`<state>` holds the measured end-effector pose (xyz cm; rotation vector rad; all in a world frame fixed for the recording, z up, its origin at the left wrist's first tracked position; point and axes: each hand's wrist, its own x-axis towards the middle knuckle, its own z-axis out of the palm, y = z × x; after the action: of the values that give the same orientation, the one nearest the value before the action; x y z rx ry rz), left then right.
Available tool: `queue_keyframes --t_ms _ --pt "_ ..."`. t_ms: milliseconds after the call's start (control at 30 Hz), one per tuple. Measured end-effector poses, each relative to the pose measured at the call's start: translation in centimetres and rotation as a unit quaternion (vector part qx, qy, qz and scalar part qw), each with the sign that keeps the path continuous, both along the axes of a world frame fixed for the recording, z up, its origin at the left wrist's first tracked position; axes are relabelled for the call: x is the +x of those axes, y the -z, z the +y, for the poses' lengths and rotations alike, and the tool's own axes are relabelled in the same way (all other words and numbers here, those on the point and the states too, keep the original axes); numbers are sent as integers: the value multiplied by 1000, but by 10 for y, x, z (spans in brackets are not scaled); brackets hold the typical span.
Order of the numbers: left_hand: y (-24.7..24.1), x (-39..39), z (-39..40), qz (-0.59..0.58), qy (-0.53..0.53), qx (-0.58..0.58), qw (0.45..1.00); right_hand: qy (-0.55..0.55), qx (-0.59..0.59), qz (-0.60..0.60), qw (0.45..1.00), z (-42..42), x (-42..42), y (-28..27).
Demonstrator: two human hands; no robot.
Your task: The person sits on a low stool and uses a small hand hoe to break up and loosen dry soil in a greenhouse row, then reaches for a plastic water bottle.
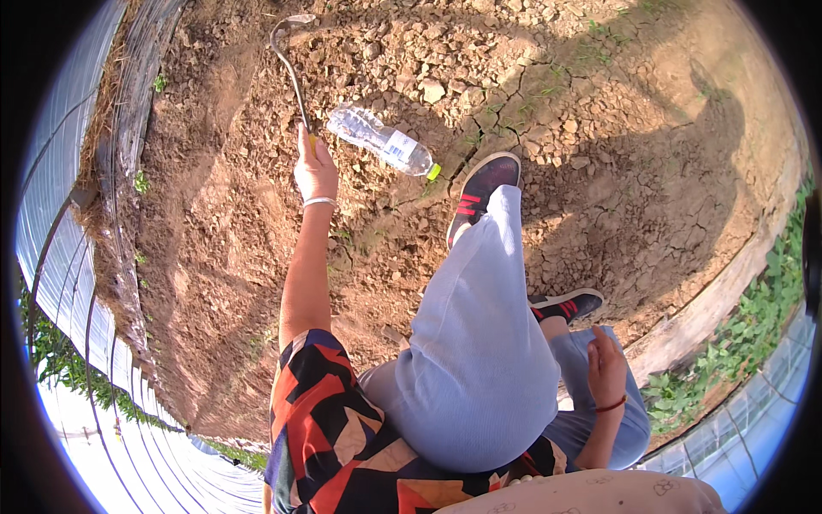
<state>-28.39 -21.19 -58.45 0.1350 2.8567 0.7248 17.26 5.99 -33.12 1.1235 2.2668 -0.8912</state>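
Observation:
My left hand (316, 172), with a pale bracelet at the wrist, grips the yellow handle of a hand hoe (293, 76). The tool's thin metal neck curves away to a blade at the top of the view, close to the soil. Right of this hand, a clear plastic bottle (372, 133) lies on its side, apart from the fingers. It has a yellow-green cap and a white label bearing print. My right hand (607, 371) hangs by my right knee, a red band on its wrist. Nothing shows in it, and its thumb and index finger are apart.
Cracked, cloddy soil (218, 270) with small weeds spreads around me. My dark shoes (491, 186) with red stripes rest on it. Plastic greenhouse sheeting (64, 212) on curved ribs borders the left. Green plants (732, 340) grow along the right edge beside a pale strip.

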Motion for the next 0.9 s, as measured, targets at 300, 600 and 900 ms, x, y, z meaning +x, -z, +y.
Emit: queue_keyframes --t_ms 300,600,900 --pt "-12 -3 -55 -86 120 -114 982 -1 7 11 1000 -2 1 -3" --pt "-8 -13 -8 -124 118 -202 964 6 5 0 1000 0 0 -5" --pt "-53 55 42 -63 101 84 989 -2 37 53 998 3 -24 1"
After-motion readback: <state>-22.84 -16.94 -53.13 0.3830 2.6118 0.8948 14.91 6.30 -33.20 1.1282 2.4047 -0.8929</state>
